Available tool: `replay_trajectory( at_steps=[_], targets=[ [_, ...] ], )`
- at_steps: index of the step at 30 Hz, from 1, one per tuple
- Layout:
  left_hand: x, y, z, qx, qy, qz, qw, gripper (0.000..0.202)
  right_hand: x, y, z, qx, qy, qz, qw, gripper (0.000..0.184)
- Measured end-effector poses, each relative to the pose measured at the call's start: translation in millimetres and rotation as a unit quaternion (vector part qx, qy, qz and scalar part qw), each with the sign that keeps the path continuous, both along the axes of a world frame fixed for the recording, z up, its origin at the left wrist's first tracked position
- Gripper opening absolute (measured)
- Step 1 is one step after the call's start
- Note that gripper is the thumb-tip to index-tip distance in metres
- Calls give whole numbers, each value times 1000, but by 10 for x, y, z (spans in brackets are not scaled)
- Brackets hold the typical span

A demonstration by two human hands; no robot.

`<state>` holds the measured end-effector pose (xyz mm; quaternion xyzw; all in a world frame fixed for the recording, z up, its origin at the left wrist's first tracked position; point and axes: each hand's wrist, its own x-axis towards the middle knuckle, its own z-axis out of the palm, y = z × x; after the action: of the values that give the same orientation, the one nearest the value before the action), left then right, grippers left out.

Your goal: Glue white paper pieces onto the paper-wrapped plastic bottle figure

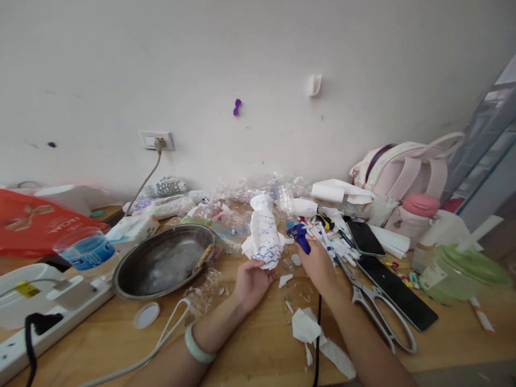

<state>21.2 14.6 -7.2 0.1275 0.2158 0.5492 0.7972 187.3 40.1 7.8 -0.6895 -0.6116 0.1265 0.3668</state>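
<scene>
My left hand point(252, 285) is closed on the lower end of a white paper-covered craft piece point(266, 236), bottle-like in shape with blue wavy lines and flaps at its sides. In my right hand point(316, 263) is a blue hot glue gun point(299, 235), its nozzle pointing left at the craft piece's right flap. Whether the nozzle touches the paper I cannot tell. A black cord point(319, 338) runs down from under my right hand. Torn white paper scraps point(305, 325) lie on the wooden table point(258, 344) between my forearms.
Left are a metal basin point(161, 263), a power strip point(76, 312) and a round white lid point(146, 315). Right are large scissors point(374, 301), markers point(328, 242), two phones point(397, 290), a green lidded cup point(451, 271) and a pink backpack point(407, 172). Clear plastic bottles point(242, 193) line the wall.
</scene>
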Motion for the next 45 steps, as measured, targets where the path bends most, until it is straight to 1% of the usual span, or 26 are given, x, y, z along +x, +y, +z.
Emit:
replay_trajectory(
  at_steps=[2,5,9,11,12,14,15,17,18,20,21,23,25,27,29,32,35,39,41,43,45],
  targets=[
    [-2,-2,2,0,-1,0,1000,44,13,-12,25,-13,-115,3,993,30],
    [-6,-3,3,1,-1,-1,1000,46,37,-14,51,-18,-185,-11,982,31],
    [-9,-4,5,7,-5,-3,1000,46,72,-2,62,-12,-202,-44,978,31],
    [-8,-4,11,10,-6,0,1000,46,87,0,64,0,-182,-56,982,27],
    [-7,-5,15,10,-6,3,1000,46,93,-3,66,13,-163,-44,986,25],
    [-5,-5,23,7,-2,9,1000,46,94,-21,69,40,-119,23,992,24],
    [-5,-4,27,8,2,12,1000,46,88,-36,71,46,-102,77,991,26],
    [-6,-1,27,12,8,17,1000,45,60,-75,69,23,-98,196,975,31],
    [-7,3,25,14,9,20,1000,44,39,-95,64,1,-109,239,965,33],
    [-8,11,15,19,8,25,999,41,-14,-132,47,-36,-152,288,945,34],
    [-9,16,10,20,6,25,999,40,-41,-144,35,-48,-185,291,937,32],
    [-9,22,1,20,4,25,999,38,-87,-158,9,-57,-247,269,929,28],
    [-10,25,1,15,3,27,1000,36,-118,-159,-12,-64,-291,251,921,31],
    [-11,22,13,10,6,37,999,34,-135,-156,-21,-67,-310,249,915,33],
    [-13,16,36,10,14,55,998,32,-145,-157,-20,-70,-320,257,909,29],
    [-15,11,66,22,20,78,996,33,-156,-168,-10,-71,-315,270,907,26],
    [-13,13,73,32,19,78,996,39,-161,-186,0,-66,-294,290,908,24],
    [-15,16,73,45,18,75,996,44,-146,-190,18,-55,-230,308,922,24],
    [-17,14,86,44,21,81,996,43,-123,-180,28,-56,-205,301,930,25],
    [-18,11,101,36,25,84,995,39,-90,-169,37,-80,-202,282,934,26],
    [-16,8,110,28,29,87,995,35,-58,-168,40,-119,-204,276,932,23]
  ],
)
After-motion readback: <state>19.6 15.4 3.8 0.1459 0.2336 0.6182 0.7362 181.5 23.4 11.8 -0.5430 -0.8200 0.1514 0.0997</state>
